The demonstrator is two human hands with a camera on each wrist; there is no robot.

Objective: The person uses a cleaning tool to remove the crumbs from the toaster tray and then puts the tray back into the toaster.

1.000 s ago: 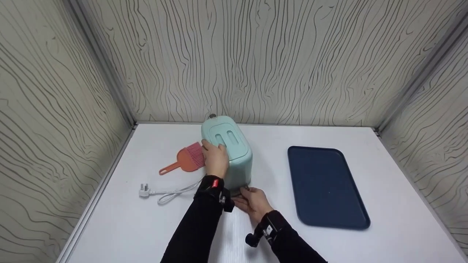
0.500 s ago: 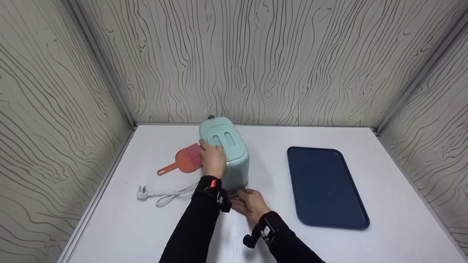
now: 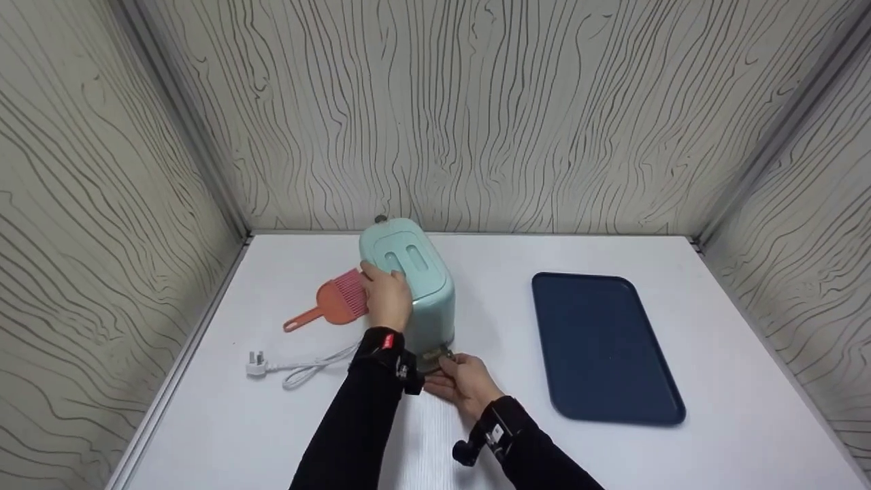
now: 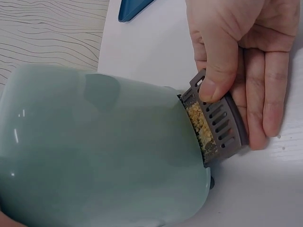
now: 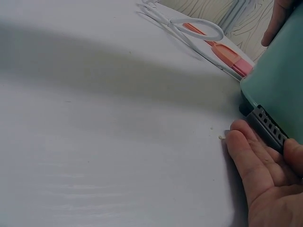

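Observation:
A mint-green toaster (image 3: 435, 320) stands upright on the white table, its lidded top with two slot shapes facing up. My left hand (image 3: 389, 299) rests against its left side, with the thumb over the top edge. At the near lower end, a grey slotted crumb tray (image 4: 225, 127) sticks partly out of the toaster. Yellowish crumbs (image 4: 200, 124) lie in it. My right hand (image 3: 471, 386) pinches this crumb tray, thumb on top and fingers beneath. How far the tray reaches inside is hidden.
An orange brush with pink bristles (image 3: 335, 299) lies left of the toaster. Nearer, the white cord ends in a plug (image 3: 256, 366). A dark blue tray (image 3: 605, 347) lies to the right. A few loose crumbs (image 5: 221, 137) dot the table by my right fingers.
The toaster has shifted slightly left under my left hand, and the brush and cord with it. More of the crumb tray shows at the near end, still pinched by my right hand.

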